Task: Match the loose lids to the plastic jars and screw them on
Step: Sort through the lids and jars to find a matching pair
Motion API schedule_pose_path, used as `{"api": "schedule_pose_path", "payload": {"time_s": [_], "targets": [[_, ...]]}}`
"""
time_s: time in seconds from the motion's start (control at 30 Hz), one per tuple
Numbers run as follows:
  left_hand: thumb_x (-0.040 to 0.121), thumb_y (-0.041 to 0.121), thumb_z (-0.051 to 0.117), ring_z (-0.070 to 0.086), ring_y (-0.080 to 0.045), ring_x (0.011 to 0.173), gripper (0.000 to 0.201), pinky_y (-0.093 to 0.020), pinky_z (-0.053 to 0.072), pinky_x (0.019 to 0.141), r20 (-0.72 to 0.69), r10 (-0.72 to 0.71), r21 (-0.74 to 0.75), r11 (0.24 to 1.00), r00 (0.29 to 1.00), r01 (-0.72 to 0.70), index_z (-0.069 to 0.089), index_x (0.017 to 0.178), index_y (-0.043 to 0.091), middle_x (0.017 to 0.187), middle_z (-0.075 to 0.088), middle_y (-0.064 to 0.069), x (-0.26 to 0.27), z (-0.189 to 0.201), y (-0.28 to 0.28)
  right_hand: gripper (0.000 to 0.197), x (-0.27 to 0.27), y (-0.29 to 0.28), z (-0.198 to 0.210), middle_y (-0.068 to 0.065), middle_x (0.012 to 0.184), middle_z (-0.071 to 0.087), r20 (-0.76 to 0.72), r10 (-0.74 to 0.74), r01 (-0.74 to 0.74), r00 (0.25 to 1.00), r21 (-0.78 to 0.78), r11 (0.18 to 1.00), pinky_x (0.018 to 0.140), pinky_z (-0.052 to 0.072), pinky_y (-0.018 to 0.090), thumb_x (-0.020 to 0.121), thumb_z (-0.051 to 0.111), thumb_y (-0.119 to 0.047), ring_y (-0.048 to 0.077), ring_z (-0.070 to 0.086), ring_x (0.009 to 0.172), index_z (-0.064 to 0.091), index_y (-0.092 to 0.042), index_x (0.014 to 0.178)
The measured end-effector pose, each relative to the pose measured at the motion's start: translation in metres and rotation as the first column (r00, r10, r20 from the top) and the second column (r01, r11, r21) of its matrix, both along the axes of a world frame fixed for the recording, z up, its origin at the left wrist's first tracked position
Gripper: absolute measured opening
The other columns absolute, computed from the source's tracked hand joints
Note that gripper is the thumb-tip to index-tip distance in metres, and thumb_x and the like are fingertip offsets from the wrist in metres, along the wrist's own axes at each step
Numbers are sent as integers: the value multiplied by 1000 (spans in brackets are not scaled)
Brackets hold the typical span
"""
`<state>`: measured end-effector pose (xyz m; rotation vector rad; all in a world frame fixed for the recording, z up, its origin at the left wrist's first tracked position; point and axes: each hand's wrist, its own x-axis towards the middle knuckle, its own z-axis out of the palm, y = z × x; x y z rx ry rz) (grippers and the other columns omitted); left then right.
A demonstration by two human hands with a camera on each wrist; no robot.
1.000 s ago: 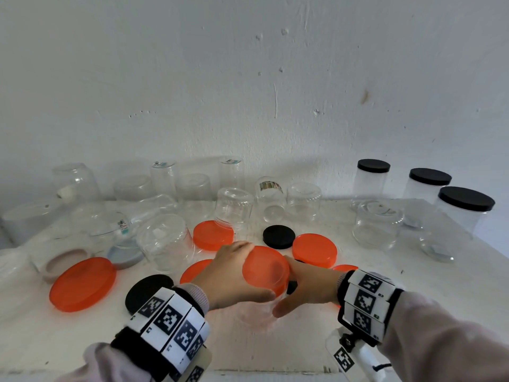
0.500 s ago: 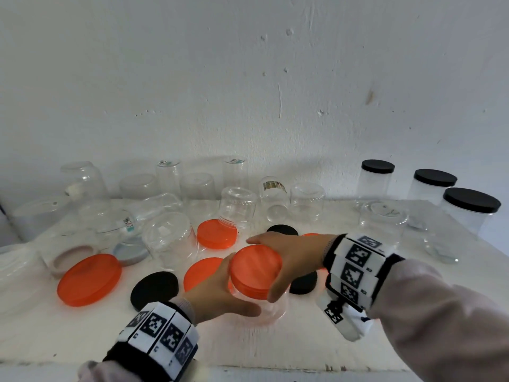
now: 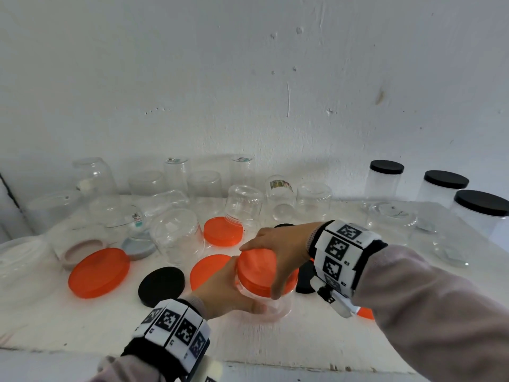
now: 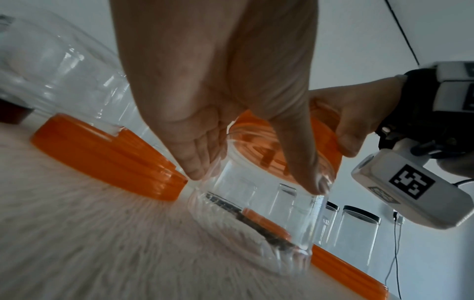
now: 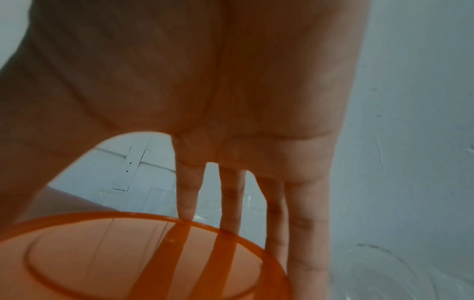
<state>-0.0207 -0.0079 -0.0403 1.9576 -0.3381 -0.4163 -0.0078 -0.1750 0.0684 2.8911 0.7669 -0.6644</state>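
A small clear plastic jar point(image 3: 271, 306) stands upright on the white table point(image 3: 82, 326) near its front edge. My left hand point(image 3: 220, 293) grips its body from the left; in the left wrist view its fingers point(image 4: 195, 162) and thumb wrap the jar point(image 4: 256, 213). An orange lid point(image 3: 261, 268) sits on the jar's mouth. My right hand point(image 3: 281, 255) holds that lid from above, fingers curled over its far rim and thumb on the near side. The lid point(image 5: 128, 253) fills the bottom of the right wrist view, with my fingers point(image 5: 231, 203) behind its rim.
Loose orange lids point(image 3: 99, 272) point(image 3: 223, 231) point(image 3: 208, 270) and black lids point(image 3: 162, 282) lie around the jar. Several clear jars stand upside down along the back. Three jars with black lids point(image 3: 387, 166) stand at the right. A wall runs behind.
My right hand rose from beside the jar and came over the orange lid, now gripping it from above. My left hand moved off the lid down onto the jar's body.
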Motion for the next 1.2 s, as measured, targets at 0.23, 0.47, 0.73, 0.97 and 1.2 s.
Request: {"api": "schedule_pose_path", "payload": {"time_s": [0.23, 0.47, 0.73, 0.97, 1.2], "targets": [[43, 38, 92, 53, -8, 118, 108, -35, 44, 104, 29, -1, 1, 1000, 1000, 1, 36, 135, 27, 127, 56, 9, -2, -1, 1, 100, -2, 1, -3, -12, 141, 29, 25, 25, -25, 999, -4, 1000, 100, 42, 44, 67, 79, -49, 19, 34, 132, 18, -45, 146], [40, 43, 91, 50, -7, 123, 105, -35, 42, 106, 73, -39, -12, 999, 997, 40, 32, 127, 47, 131, 54, 11, -3, 0, -1, 99, -3, -1, 1, -15, 142, 27, -10, 85, -85, 996, -11, 996, 99, 43, 48, 68, 79, -30, 19, 34, 132, 19, -47, 145], [34, 51, 93, 51, -14, 124, 120, -42, 41, 106, 37, -42, -36, 998, 998, 44, 37, 136, 23, 132, 56, 3, -2, -2, 0, 101, 0, 1, -4, -13, 133, 33, 50, 33, -31, 998, -23, 999, 94, 46, 45, 57, 75, -65, 18, 41, 123, 21, -49, 141], [38, 49, 89, 54, -8, 118, 116, -36, 44, 104, 67, 3, 24, 1000, 998, -5, 35, 138, 23, 127, 57, 9, -4, -2, -3, 106, -1, -2, -12, -4, 137, 34, 36, -155, 153, 987, 40, 987, 77, 47, 36, 55, 58, -87, 10, 44, 77, 22, -39, 143], [36, 49, 90, 50, -10, 123, 118, -39, 40, 107, 36, 7, 9, 1000, 999, -7, 34, 137, 26, 130, 54, 10, -4, -1, -3, 103, -1, 1, -6, -5, 137, 27, 2, -137, 137, 991, 5, 991, 87, 48, 43, 55, 69, -77, 22, 47, 106, 20, -48, 141]]}}
